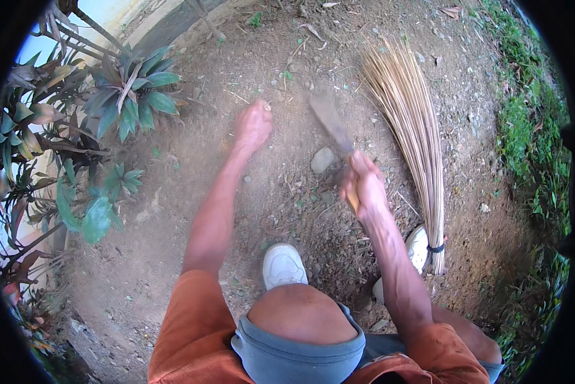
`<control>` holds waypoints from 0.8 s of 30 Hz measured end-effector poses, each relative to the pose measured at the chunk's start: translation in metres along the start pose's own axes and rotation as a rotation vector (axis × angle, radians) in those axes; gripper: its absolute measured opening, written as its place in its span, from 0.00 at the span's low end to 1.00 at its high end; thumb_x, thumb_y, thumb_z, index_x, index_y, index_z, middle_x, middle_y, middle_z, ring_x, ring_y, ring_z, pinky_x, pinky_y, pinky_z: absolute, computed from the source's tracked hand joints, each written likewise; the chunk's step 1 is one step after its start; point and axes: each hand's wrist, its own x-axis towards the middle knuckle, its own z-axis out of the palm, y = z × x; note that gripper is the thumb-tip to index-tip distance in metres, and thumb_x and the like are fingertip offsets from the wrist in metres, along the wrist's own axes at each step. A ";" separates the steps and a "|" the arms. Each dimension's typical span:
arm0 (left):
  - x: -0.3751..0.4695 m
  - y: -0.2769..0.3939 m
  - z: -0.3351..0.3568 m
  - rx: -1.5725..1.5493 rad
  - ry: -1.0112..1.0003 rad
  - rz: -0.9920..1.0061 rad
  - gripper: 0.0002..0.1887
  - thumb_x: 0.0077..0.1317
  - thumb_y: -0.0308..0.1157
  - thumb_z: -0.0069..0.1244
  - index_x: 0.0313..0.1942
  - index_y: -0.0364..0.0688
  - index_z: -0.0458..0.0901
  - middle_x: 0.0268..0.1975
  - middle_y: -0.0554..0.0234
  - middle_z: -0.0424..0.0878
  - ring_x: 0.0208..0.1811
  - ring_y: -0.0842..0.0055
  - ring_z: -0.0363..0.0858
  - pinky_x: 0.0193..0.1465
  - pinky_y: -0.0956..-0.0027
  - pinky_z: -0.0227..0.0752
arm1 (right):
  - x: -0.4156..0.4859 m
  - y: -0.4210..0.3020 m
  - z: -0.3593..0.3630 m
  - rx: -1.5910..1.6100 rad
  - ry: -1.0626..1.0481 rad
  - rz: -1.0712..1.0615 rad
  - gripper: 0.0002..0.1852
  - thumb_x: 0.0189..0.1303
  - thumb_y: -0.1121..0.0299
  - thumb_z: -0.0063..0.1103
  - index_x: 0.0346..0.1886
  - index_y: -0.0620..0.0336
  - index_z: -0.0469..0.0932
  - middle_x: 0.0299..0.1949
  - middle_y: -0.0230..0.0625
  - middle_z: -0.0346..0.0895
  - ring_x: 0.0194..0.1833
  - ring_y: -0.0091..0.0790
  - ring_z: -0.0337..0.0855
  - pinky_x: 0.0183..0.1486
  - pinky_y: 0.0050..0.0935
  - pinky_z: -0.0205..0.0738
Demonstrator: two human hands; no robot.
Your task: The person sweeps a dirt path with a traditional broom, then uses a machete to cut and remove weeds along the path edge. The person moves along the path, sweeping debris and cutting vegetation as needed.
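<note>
My right hand (365, 185) grips the yellowish handle of a broad-bladed knife (332, 122). Its dark blade points up and left above the soil, blurred by motion. My left hand (254, 124) is closed in a fist over the bare ground (206, 158), left of the blade. A small pale spot shows at its knuckles, too unclear to name. Between the hands and a little nearer to me, a grey stone (322, 160) is set in the dirt. Right of my right hand lies a stick broom (414, 125), bristles spread away from me and its near end bound with a dark band.
Broad-leaved plants (136, 91) grow along a pale wall (119, 19) on the left. Green grass (527, 144) borders the soil on the right. My white shoes (283, 265) stand on the dirt, one beside the broom's bound end. Small stones and dry twigs litter the ground.
</note>
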 end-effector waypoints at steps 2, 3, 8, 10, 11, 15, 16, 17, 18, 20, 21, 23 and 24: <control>-0.027 0.022 -0.009 -0.286 -0.079 0.011 0.12 0.76 0.27 0.40 0.51 0.36 0.82 0.23 0.66 0.77 0.21 0.81 0.71 0.20 0.68 0.68 | 0.022 -0.011 0.009 -0.163 0.014 -0.134 0.20 0.78 0.64 0.56 0.67 0.61 0.74 0.24 0.29 0.73 0.16 0.23 0.73 0.15 0.26 0.73; -0.055 0.033 -0.004 -0.329 -0.148 0.040 0.12 0.78 0.29 0.40 0.50 0.37 0.82 0.25 0.66 0.79 0.22 0.83 0.70 0.21 0.70 0.69 | 0.017 -0.015 0.009 -0.349 0.055 -0.207 0.21 0.78 0.65 0.57 0.69 0.61 0.73 0.25 0.30 0.75 0.16 0.22 0.73 0.15 0.25 0.72; -0.022 0.028 0.005 -0.220 -0.034 -0.025 0.15 0.84 0.35 0.35 0.58 0.41 0.78 0.36 0.62 0.78 0.25 0.83 0.72 0.24 0.70 0.73 | -0.046 -0.035 -0.018 -0.635 0.134 -0.340 0.23 0.75 0.65 0.61 0.69 0.64 0.73 0.26 0.30 0.76 0.16 0.20 0.73 0.14 0.24 0.70; 0.027 0.014 0.020 -0.137 0.101 0.257 0.13 0.81 0.33 0.39 0.57 0.42 0.78 0.38 0.59 0.78 0.26 0.77 0.75 0.25 0.63 0.76 | -0.052 -0.041 -0.028 -0.529 0.089 -0.311 0.23 0.75 0.66 0.61 0.69 0.64 0.73 0.25 0.28 0.74 0.16 0.19 0.72 0.14 0.24 0.71; 0.042 0.016 0.030 -0.095 0.161 0.401 0.12 0.80 0.33 0.41 0.56 0.42 0.78 0.39 0.58 0.77 0.26 0.74 0.77 0.26 0.60 0.77 | -0.054 -0.042 -0.037 -0.500 0.080 -0.300 0.22 0.76 0.66 0.61 0.68 0.64 0.73 0.23 0.27 0.72 0.15 0.19 0.71 0.14 0.23 0.71; 0.059 0.074 0.059 0.466 0.001 0.588 0.13 0.67 0.25 0.49 0.51 0.42 0.82 0.44 0.53 0.76 0.34 0.60 0.83 0.35 0.53 0.82 | -0.052 -0.050 -0.071 -0.370 0.165 -0.268 0.22 0.75 0.67 0.61 0.68 0.63 0.73 0.24 0.27 0.70 0.15 0.20 0.71 0.14 0.24 0.71; 0.061 0.070 0.060 0.492 -0.033 0.610 0.15 0.64 0.24 0.49 0.50 0.42 0.83 0.44 0.53 0.76 0.36 0.58 0.84 0.37 0.51 0.82 | -0.053 -0.052 -0.076 -0.365 0.167 -0.261 0.22 0.75 0.67 0.61 0.68 0.62 0.73 0.24 0.27 0.70 0.15 0.21 0.71 0.14 0.24 0.71; 0.062 0.066 0.058 0.522 -0.068 0.633 0.16 0.61 0.22 0.50 0.49 0.43 0.83 0.44 0.53 0.76 0.38 0.55 0.84 0.40 0.50 0.82 | -0.057 -0.055 -0.076 -0.421 0.199 -0.257 0.21 0.76 0.67 0.60 0.68 0.62 0.73 0.25 0.28 0.71 0.16 0.21 0.72 0.14 0.24 0.71; 0.059 0.064 0.053 0.463 -0.127 0.663 0.15 0.61 0.21 0.47 0.47 0.41 0.84 0.47 0.53 0.78 0.44 0.56 0.85 0.46 0.49 0.82 | -0.057 -0.056 -0.082 -0.364 0.181 -0.250 0.21 0.76 0.67 0.59 0.68 0.62 0.73 0.25 0.28 0.71 0.16 0.21 0.72 0.14 0.25 0.71; 0.062 0.056 0.045 0.341 -0.129 0.812 0.13 0.63 0.21 0.46 0.45 0.40 0.84 0.48 0.54 0.79 0.47 0.56 0.85 0.50 0.48 0.80 | -0.055 -0.055 -0.088 -0.235 0.150 -0.235 0.20 0.77 0.68 0.57 0.68 0.62 0.72 0.24 0.30 0.71 0.16 0.23 0.73 0.15 0.26 0.72; 0.065 0.042 0.048 0.271 -0.079 0.916 0.12 0.63 0.22 0.48 0.46 0.39 0.83 0.45 0.53 0.79 0.43 0.55 0.84 0.48 0.48 0.79 | -0.054 -0.054 -0.088 -0.206 0.136 -0.222 0.21 0.77 0.68 0.57 0.68 0.62 0.72 0.24 0.30 0.71 0.17 0.23 0.73 0.16 0.26 0.73; 0.070 0.022 0.052 0.206 -0.032 0.934 0.08 0.66 0.25 0.50 0.44 0.38 0.82 0.44 0.52 0.79 0.41 0.54 0.83 0.47 0.49 0.78 | -0.052 -0.047 -0.083 -0.146 0.105 -0.184 0.21 0.77 0.69 0.56 0.69 0.63 0.71 0.24 0.30 0.70 0.17 0.23 0.73 0.16 0.27 0.74; 0.074 0.017 0.054 0.212 -0.028 0.851 0.06 0.68 0.26 0.51 0.43 0.37 0.81 0.44 0.52 0.80 0.42 0.54 0.83 0.47 0.49 0.78 | -0.051 -0.045 -0.079 -0.138 0.090 -0.186 0.21 0.77 0.69 0.56 0.69 0.64 0.71 0.23 0.30 0.70 0.17 0.24 0.74 0.17 0.27 0.74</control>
